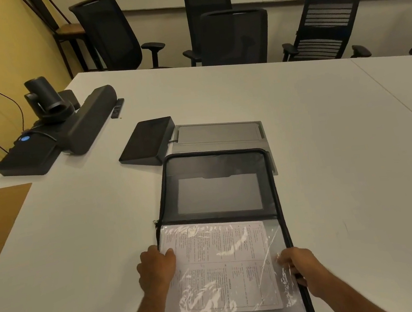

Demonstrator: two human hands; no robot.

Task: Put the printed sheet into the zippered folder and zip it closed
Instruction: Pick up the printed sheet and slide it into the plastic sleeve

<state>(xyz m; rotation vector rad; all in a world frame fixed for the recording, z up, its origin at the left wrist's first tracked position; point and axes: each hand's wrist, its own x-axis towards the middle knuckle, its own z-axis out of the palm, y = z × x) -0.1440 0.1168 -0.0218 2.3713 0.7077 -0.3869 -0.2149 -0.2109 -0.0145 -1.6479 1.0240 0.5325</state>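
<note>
— Where was the printed sheet [219, 267]?

— It lay flat in the near half of the open zippered folder [219, 193], under a shiny, crinkly clear plastic sleeve [284, 285]. Its long side ran away from the person.

— What did the hands do?

— The left hand [156, 268] sat at the sheet's left edge with curled fingers pressing the corner; a pinch could not be made out. The right hand [296, 266] pinched the plastic at the right edge. The sheet lay between both sets of fingers.

— And the zip?

— The black zipper track [279, 198] ran up past the right fingers. The far half, dark and smooth, lay beyond both hands, so it probably had to fold back toward them first.
</note>
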